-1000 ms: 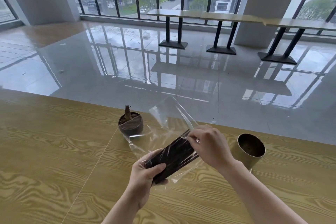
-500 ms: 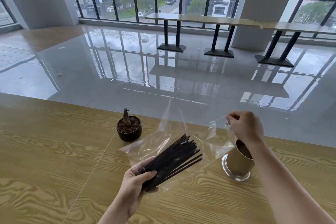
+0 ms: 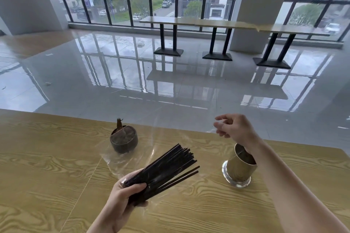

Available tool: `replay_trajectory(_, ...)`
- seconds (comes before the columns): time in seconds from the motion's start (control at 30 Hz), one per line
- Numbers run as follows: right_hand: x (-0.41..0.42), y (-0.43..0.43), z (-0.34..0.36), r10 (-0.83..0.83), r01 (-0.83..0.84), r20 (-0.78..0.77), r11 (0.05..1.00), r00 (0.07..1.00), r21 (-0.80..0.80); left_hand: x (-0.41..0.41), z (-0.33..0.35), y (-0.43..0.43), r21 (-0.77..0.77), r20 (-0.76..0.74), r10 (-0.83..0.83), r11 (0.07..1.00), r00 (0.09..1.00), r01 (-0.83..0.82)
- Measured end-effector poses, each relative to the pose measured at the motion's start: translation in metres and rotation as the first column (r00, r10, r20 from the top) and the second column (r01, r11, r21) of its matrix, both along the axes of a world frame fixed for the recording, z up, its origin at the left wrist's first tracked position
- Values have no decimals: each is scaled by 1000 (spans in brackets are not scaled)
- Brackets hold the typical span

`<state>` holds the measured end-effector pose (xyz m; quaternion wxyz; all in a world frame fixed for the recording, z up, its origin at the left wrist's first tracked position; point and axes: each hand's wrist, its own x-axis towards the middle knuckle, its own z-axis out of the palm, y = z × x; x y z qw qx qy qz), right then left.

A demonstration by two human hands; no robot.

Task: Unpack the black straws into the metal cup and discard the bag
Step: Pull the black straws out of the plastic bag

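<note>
- Black plastic straws [image 3: 166,168], a fanned bundle, are gripped at their lower ends by the left hand [image 3: 123,198], thumb and fingers clamped round them above the wood-grain table [image 3: 47,157].
- The tips are splayed up and to the right, near the shiny metal cup [image 3: 239,170] but apart from it.
- Clear plastic bag [image 3: 113,157] film is seen draped behind the bundle, across a small dark plant pot [image 3: 124,142].
- The right hand [image 3: 236,128] is raised above the cup, fingers loosely curled; whether film is pinched cannot be told.
</note>
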<state>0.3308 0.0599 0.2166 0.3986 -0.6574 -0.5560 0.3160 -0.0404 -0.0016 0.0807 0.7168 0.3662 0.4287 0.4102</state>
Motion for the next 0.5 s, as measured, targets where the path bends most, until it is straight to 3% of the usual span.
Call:
replay_trajectory(0.17, -1, 5, 17, 87, -103, -207, 993, 975, -65, -9, -11, 1, -100, 101, 75, 993, 992, -65)
replay_trajectory(0.3, -16, 2, 35, 172, -187, -308, 982, 936, -21, -6, -18, -1, -184, 145, 63, 982, 987, -36)
replay_trajectory(0.5, -47, -4, 70, 297, -281, -268, 955, 916, 98, 3, -32, -5, -331, 191, 224, 931, 956, -152)
